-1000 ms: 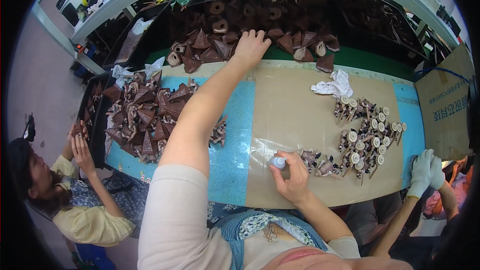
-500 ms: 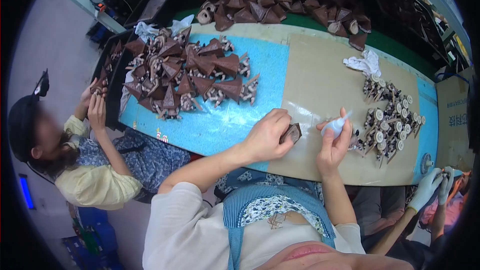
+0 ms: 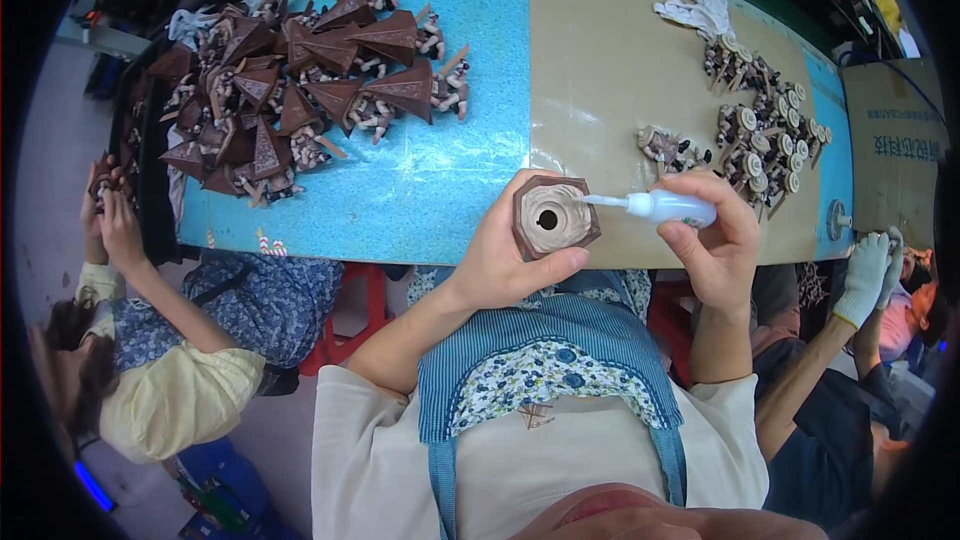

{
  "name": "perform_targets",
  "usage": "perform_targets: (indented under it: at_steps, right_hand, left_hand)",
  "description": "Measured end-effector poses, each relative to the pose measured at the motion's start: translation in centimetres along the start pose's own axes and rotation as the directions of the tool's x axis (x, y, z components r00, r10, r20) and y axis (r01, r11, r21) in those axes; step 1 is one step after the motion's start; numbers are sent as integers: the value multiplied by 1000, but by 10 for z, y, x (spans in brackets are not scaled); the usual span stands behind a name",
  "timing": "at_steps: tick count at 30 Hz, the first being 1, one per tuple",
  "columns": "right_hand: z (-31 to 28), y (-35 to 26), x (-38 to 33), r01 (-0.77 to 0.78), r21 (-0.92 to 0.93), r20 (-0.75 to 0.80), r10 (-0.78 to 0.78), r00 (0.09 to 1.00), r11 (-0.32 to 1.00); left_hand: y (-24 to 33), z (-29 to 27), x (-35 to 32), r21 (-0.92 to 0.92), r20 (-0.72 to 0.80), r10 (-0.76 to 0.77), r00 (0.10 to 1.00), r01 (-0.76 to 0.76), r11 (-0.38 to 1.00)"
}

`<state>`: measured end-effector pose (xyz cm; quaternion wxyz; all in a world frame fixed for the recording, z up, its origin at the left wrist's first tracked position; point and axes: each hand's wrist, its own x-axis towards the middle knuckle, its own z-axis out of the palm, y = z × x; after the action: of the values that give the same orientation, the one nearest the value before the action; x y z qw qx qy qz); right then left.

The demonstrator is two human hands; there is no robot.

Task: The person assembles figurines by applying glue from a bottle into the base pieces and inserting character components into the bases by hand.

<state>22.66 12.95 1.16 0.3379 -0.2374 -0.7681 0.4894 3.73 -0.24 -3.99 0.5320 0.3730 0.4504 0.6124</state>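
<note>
At the middle of the table's point(image 3: 420, 210) near edge, a person's left hand point(image 3: 500, 260) grips a hollow brown piece point(image 3: 570, 228), its many-sided rim turned upward to show a pale inside with a dark round hole. The right hand point(image 3: 718, 235) is closed around a small, translucent squeeze bottle point(image 3: 672, 207), tipped sideways so that its thin nozzle point(image 3: 608, 201) points left over the piece's inner wall; whether the tip touches cannot be told. Brown cones point(image 3: 296, 112) and small figures point(image 3: 448, 90) lie heaped toward the far left corner. Near the right edge stands a cluster of figures topped with pale discs point(image 3: 746, 120), and a crumpled white cloth point(image 3: 697, 12) lies by the far right corner. A co-worker's bare hands point(image 3: 120, 230) hold a brown item past the left edge; white gloves point(image 3: 862, 280) show beyond the near right corner.
</note>
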Motion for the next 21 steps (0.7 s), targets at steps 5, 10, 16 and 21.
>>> perform_targets:
  at_steps: [5,10,16,21]
  right_hand:
    - [2,-23,4,227,-263,144,-195,970,938]
    - [7,-33,4,266,-294,164,-225,960,918]
    - [8,-37,5,291,-338,197,-235,952,895]
    - [8,-39,6,294,-363,209,-231,950,884]
  left_hand:
    - [0,7,-2,-24,18,-17,1000,18,1000]
    - [4,14,-2,-167,54,-104,993,111,980]
    - [4,13,0,-150,96,-112,989,126,981]
    - [6,13,1,-121,101,-106,989,118,986]
